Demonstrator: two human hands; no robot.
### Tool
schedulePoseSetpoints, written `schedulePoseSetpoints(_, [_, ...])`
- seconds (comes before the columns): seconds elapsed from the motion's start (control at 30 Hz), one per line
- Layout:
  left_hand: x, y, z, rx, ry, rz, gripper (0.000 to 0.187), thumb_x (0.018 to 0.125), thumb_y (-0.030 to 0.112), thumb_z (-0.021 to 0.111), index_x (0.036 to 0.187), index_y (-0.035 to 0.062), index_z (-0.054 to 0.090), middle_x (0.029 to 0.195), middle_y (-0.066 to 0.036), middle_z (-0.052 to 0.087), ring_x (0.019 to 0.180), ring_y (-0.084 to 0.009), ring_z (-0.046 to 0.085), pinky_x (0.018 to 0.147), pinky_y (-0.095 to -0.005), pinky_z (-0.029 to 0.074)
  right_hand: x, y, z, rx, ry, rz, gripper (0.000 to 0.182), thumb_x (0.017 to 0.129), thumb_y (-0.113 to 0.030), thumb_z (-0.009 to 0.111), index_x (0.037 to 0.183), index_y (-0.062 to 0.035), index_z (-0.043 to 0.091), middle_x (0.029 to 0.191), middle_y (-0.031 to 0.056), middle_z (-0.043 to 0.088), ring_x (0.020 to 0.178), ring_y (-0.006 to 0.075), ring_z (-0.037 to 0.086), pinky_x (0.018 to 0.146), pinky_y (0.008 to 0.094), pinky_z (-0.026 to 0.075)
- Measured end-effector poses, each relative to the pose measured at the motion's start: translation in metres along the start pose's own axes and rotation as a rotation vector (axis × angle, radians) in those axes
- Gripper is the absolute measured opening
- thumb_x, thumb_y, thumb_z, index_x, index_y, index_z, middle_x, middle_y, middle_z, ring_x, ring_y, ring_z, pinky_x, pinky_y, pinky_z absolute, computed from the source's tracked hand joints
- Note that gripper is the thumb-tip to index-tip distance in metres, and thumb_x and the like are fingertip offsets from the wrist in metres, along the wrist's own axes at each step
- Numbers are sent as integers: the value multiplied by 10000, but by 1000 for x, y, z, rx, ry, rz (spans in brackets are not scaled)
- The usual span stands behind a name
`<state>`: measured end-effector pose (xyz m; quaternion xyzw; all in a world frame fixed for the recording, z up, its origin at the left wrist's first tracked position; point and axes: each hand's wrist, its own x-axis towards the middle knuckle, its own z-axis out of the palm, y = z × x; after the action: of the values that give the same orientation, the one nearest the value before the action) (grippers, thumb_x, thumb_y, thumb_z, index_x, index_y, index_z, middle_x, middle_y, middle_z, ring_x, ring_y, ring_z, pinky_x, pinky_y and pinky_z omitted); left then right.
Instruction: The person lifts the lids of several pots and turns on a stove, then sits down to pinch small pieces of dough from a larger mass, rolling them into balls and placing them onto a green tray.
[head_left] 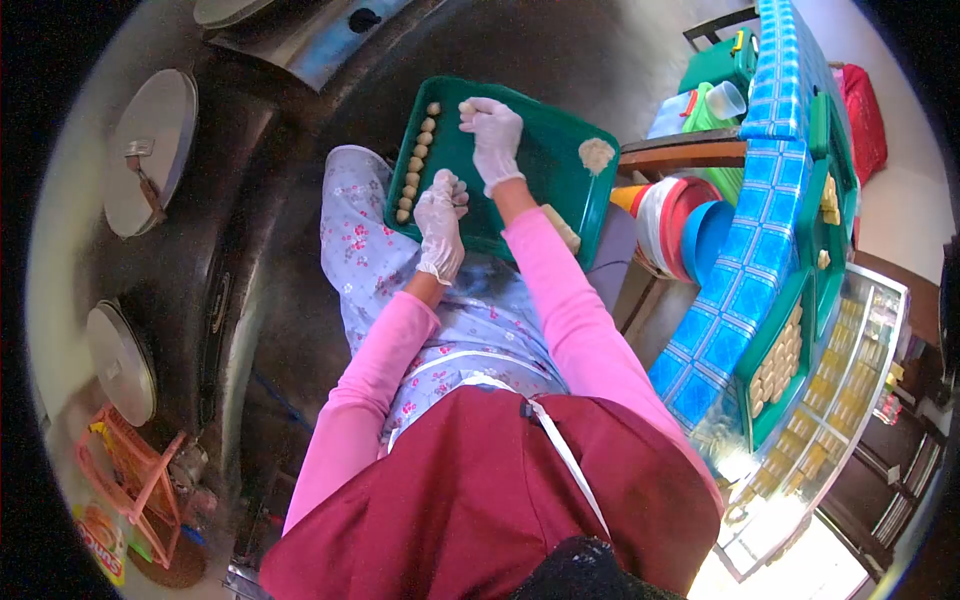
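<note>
A green tray (545, 125) rests on my lap, with a row of small dough balls (412, 179) along its left edge. My left hand (440, 218), in a clear glove, is over the tray's near left part, fingers curled around a pale lump of dough (443, 177). Farther up, above the tray's middle, my gloved right hand (494, 140) pinches a small piece of dough (467, 108) at its fingertips. A pale, crumbly heap (597, 155) lies at the tray's right end. Partly hidden by my right forearm is a pale dough block (561, 228).
To the right runs a blue checked tablecloth (735, 265), where a green tray (778, 365) holds many pale pieces. Buckets and a blue basin (707, 242) stand beside the table. At the left are round metal lids (152, 150) and an orange basket (135, 480).
</note>
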<state>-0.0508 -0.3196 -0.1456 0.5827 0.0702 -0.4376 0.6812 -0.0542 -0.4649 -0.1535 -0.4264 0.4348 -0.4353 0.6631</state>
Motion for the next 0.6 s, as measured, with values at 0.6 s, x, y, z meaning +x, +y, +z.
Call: schedulePoseSetpoints(0.6, [-11,2,0,-125,-315,-222,212,914,175,596,995,-20,589,869,-127,671,685,-182,635,598,-273,485,-9,-79,-122,-1282,45,-572,205,780,-145,563,871,-77,733,866,172,690,804,331,672,729,423,527])
